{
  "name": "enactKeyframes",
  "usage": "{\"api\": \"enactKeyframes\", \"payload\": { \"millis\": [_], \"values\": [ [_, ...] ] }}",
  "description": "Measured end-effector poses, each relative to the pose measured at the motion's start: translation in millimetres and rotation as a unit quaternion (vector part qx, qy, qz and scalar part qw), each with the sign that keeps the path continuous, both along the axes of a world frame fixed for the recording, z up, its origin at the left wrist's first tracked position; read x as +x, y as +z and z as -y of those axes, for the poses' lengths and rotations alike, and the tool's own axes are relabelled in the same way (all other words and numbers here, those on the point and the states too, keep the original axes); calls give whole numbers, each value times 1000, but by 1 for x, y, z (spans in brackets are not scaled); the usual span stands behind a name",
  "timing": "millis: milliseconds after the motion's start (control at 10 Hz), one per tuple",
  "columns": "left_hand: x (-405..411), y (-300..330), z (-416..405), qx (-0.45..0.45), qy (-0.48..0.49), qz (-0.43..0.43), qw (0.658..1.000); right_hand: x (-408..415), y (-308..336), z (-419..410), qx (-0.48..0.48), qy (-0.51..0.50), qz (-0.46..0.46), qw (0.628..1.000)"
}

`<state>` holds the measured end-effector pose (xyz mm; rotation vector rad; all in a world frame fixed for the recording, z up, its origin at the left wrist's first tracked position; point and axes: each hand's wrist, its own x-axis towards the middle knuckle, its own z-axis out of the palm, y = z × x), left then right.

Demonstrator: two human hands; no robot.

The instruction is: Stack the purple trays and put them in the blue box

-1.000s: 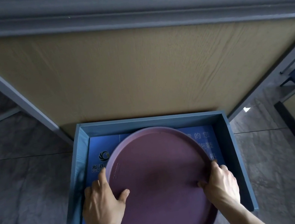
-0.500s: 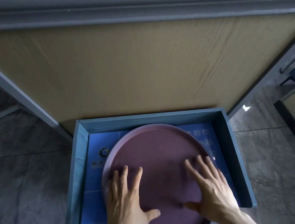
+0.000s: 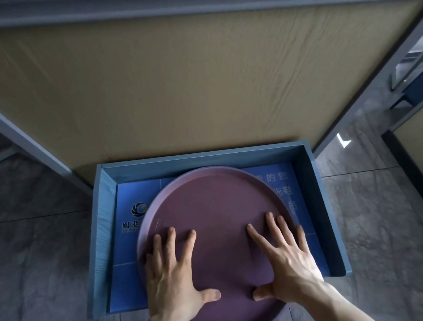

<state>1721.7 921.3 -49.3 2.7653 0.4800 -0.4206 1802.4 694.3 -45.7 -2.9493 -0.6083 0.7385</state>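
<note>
A round purple tray lies across the blue box on the floor, its near edge sticking out over the box's front wall. My left hand lies flat on the tray's left part, fingers spread. My right hand lies flat on its right part, fingers spread too. Neither hand grips the rim. Whether more trays sit under the top one is hidden. The box floor shows a blue printed sheet with a logo and characters.
A tan wooden panel with grey frame rails rises right behind the box. Grey stone floor tiles spread on both sides. Another panel and blue-grey frame parts stand at the right.
My hands left the tray's side rim and now lie flat on its surface. The tray slid a little farther into the box.
</note>
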Motion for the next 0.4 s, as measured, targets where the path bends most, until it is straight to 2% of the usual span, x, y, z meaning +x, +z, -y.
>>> {"api": "enactKeyframes", "payload": {
  "millis": [200, 400],
  "values": [
    [8, 24, -4, 20, -22, -15, 999, 5, 20, -6, -8, 7, -6, 1000],
    [19, 78, -9, 34, -24, 11, 999, 19, 70, -14, 81, -33, -11, 996]
  ]
}}
